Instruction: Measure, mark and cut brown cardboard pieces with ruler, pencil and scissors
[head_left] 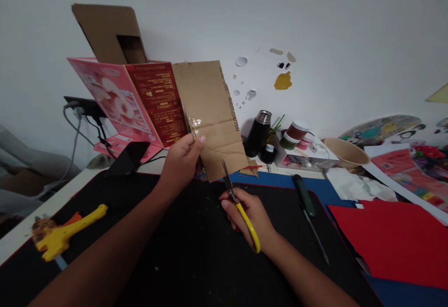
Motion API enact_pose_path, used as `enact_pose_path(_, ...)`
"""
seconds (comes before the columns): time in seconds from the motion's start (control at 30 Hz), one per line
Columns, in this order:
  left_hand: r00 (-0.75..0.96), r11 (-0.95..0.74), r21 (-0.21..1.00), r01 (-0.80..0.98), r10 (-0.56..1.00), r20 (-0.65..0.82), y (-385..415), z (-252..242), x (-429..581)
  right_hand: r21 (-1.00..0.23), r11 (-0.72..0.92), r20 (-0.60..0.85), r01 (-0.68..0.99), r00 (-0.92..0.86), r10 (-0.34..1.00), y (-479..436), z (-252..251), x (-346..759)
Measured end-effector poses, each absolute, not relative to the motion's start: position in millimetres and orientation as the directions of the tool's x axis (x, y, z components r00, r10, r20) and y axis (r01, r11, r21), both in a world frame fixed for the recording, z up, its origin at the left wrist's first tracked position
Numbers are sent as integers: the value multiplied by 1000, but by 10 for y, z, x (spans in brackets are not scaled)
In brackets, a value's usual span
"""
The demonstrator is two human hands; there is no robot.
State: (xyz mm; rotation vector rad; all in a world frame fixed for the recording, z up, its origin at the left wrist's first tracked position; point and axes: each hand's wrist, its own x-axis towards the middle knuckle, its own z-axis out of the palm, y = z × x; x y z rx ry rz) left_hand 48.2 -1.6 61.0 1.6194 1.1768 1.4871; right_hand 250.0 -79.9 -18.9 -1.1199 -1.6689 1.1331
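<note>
My left hand (184, 160) pinches the left edge of a piece of brown cardboard (213, 101), thumb on its front face. The cardboard is held up above the desk; creases, a strip of shiny tape and printed digits show on it. In my right hand (250, 213) is a pair of scissors (231, 188) with a yellow handle, my fingers closed round it. The blades point up and overlap the cardboard's lower edge in view; whether they touch it I cannot tell.
A black mat (182, 251) covers the desk. Left lie a yellow glue gun (66, 232) and a phone (129, 157), near a pink-and-red box (157, 101). Right are a green-handled knife (308, 204), red sheet (395, 241), black thermos (258, 132), paint jars (297, 132) and a bowl (346, 153).
</note>
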Motion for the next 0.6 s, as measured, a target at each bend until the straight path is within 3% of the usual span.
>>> enact_pose_path(0.6,-55,-403,897,181,907,418,-20,601,500,-956,189,126,223,-267,955,-797,-203,2499)
